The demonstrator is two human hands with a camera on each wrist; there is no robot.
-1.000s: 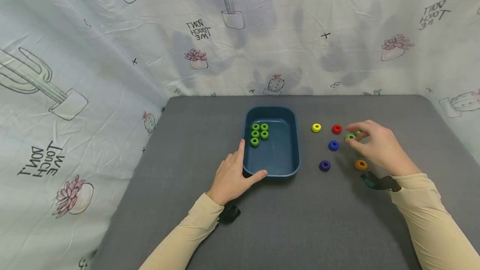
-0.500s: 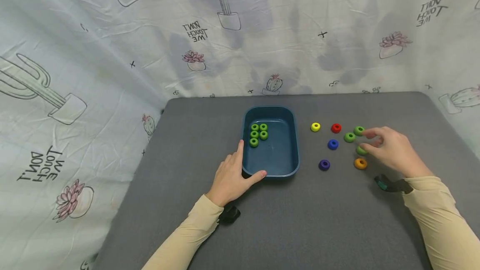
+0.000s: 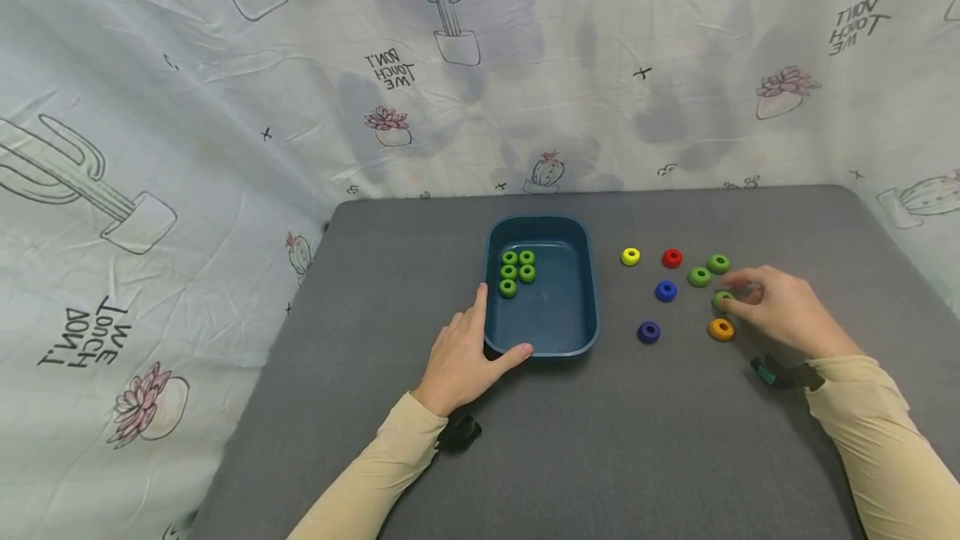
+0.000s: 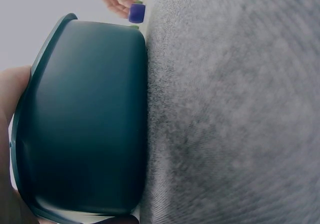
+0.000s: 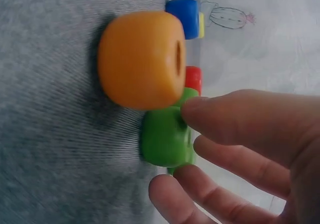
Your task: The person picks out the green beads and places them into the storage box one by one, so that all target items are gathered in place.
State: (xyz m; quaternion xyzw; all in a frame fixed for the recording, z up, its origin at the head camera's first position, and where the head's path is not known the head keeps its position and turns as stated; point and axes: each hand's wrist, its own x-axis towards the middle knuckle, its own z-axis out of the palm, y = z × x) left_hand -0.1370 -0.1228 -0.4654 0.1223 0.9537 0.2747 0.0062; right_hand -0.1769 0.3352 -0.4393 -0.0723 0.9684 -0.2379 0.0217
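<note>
My left hand (image 3: 463,359) rests at the near left corner of a dark blue tray (image 3: 562,352); its index finger lies along the left side and its thumb reaches over the front rim. Inside the tray, several green beads (image 3: 527,273) form two columns at the left. My right hand (image 3: 783,309) is at a green bead (image 3: 722,298) on the table, thumb and fingertips spread about it. In the right wrist view, gaps show between the fingertips and this green bead (image 5: 165,139); whether the thumb touches it I cannot tell. Two more green beads (image 3: 699,277) lie just beyond.
An orange bead (image 3: 721,329) sits just in front of the right hand's bead. Further left lie a red bead (image 3: 672,258), a blue bead (image 3: 666,291), a purple bead (image 3: 648,332) and a yellow bead (image 3: 630,256). A printed curtain (image 3: 637,123) hangs behind the grey table (image 3: 405,273).
The right hand has moved right and slightly nearer, from the two far green beads to the green bead behind the orange one. The left hand stays at the tray.
</note>
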